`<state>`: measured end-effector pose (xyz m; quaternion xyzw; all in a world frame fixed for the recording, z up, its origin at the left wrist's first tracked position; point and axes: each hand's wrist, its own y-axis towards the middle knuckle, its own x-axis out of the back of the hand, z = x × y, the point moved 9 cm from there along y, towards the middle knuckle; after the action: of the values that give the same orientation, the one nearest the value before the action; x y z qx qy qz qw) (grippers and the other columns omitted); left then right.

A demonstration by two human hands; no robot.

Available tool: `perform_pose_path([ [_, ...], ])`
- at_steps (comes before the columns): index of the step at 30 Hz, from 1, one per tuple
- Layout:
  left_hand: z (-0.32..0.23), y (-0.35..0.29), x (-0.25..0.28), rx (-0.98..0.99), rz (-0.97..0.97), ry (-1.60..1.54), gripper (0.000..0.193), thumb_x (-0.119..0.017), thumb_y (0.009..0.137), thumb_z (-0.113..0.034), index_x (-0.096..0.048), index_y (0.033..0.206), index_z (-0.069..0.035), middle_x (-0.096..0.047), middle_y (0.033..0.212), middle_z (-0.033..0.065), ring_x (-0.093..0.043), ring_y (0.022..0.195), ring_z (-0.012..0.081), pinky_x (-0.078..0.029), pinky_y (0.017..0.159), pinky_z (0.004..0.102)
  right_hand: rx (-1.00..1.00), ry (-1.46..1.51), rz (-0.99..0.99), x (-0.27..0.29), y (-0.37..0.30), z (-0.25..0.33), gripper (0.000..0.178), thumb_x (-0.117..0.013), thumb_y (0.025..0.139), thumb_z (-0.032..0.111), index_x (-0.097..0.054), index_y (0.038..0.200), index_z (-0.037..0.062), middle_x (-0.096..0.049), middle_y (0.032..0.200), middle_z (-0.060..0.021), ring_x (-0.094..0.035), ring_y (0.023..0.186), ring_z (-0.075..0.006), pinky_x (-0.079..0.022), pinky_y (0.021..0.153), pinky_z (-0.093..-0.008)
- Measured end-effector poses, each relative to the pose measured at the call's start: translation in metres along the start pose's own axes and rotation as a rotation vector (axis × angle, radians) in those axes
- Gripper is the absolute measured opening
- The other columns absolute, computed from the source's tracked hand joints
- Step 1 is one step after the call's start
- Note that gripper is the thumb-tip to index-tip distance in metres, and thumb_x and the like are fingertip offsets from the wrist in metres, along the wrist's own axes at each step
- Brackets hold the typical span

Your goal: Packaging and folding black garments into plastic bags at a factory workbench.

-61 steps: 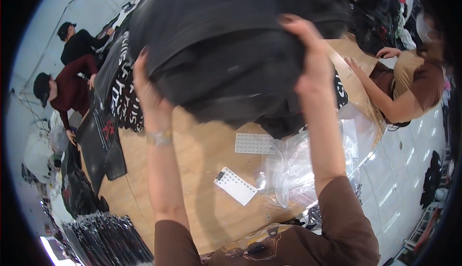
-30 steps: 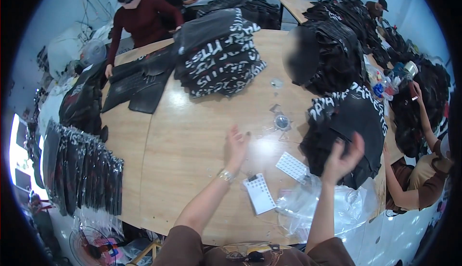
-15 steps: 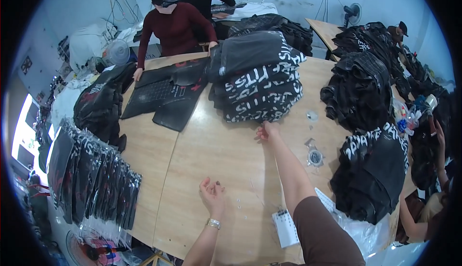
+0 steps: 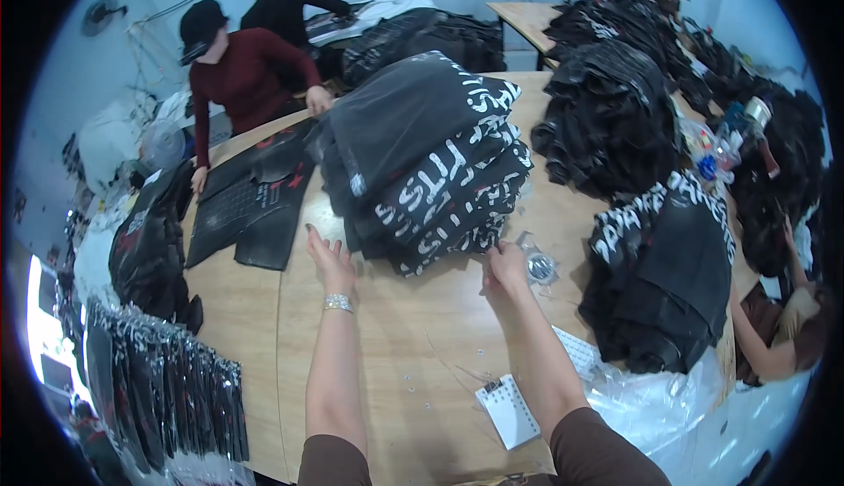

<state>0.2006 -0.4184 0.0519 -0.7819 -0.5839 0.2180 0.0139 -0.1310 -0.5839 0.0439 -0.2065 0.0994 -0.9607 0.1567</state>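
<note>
A tall pile of folded black garments with white lettering (image 4: 396, 143) stands mid-table in front of me. At its near right corner, my right hand (image 4: 508, 268) has its fingers closed on the edge of the lower garments. My left hand (image 4: 331, 262) is by the pile's near left side, fingers apart and holding nothing. A small gap shows between it and the cloth. To the left of the pile lies a flat black garment with red print (image 4: 251, 196).
Around the wooden table (image 4: 378, 354) are more black garment piles (image 4: 659, 284) on the right and bagged garments (image 4: 167, 389) at the left. A tape roll (image 4: 540, 266), a white notepad (image 4: 508, 411) and clear plastic (image 4: 651, 407) lie nearby. A person in maroon (image 4: 246, 73) stands across.
My left hand has reached forward to the pile's left side. The pile has turned and come nearer, with my right hand at its corner. The view has shifted too.
</note>
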Motion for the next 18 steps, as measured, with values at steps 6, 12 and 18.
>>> perform_pose_path([
  [6, 0.046, -0.096, -0.049, 0.301, 0.319, -0.028, 0.079, -0.034, 0.084, -0.064, -0.023, 0.139, -0.009, -0.037, 0.134, 0.0136, -0.039, 0.122, 0.0259, -0.035, 0.099, 0.0362, -0.316, 0.785, -0.134, 0.067, -0.05, -0.09, 0.016, -0.051, 0.083, 0.015, -0.053, 0.073, 0.0023, -0.05, 0.053, -0.0044, -0.051, 0.035, -0.0187, -0.038, 0.028, -0.0304],
  [12, 0.145, -0.213, -0.038, 0.377, 0.57, 0.002, 0.058, -0.032, 0.094, -0.044, -0.029, 0.135, -0.004, -0.034, 0.138, 0.0096, -0.035, 0.124, 0.0247, -0.028, 0.103, 0.0336, -0.114, 1.22, -0.549, 0.147, -0.089, -0.133, 0.024, -0.05, 0.086, 0.017, -0.061, 0.098, -0.0008, -0.063, 0.086, -0.009, -0.062, 0.075, -0.0198, -0.05, 0.067, -0.0318],
  [18, 0.144, -0.23, -0.005, -0.038, 0.438, 0.48, 0.064, -0.034, 0.093, -0.045, -0.023, 0.137, 0.001, -0.028, 0.139, 0.0217, -0.023, 0.129, 0.033, -0.019, 0.105, 0.0393, -0.222, 0.989, -0.446, 0.153, -0.13, -0.111, 0.033, -0.054, 0.086, 0.025, -0.057, 0.112, 0.0058, -0.06, 0.081, -0.0018, -0.055, 0.066, -0.0077, -0.044, 0.056, -0.0242],
])
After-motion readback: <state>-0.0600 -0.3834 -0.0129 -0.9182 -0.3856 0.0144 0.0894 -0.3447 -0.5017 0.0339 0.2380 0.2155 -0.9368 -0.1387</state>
